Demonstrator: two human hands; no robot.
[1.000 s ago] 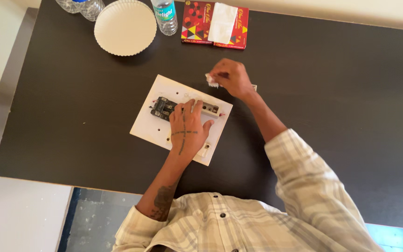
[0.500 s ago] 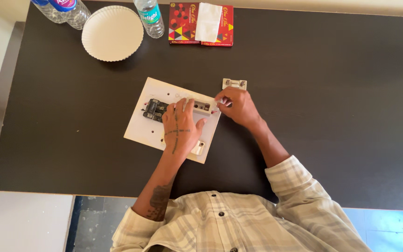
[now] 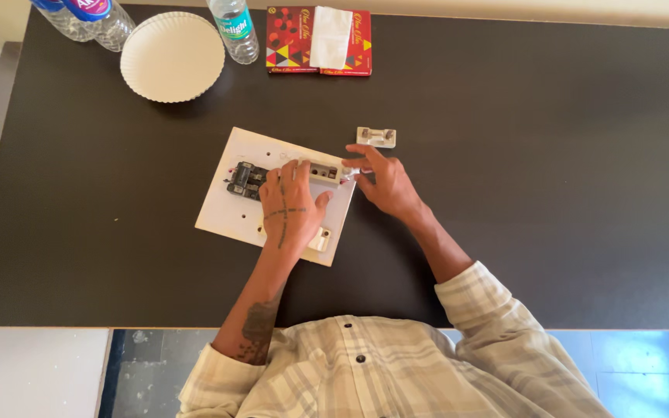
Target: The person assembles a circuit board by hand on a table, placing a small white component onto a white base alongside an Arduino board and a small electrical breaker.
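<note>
Left hand [image 3: 292, 207] presses flat on the white switch plate [image 3: 234, 213]; right hand [image 3: 381, 182] fingertips pinch the pale module [image 3: 324, 171] between both hands.

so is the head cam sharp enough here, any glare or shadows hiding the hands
Head view: sharp and evenly lit, no motion blur; the dark table shows only soft sheen, no harsh glare. The left hand and right hand cast faint shadows on the white plate; small parts under the fingers are too tiny to resolve.
</note>
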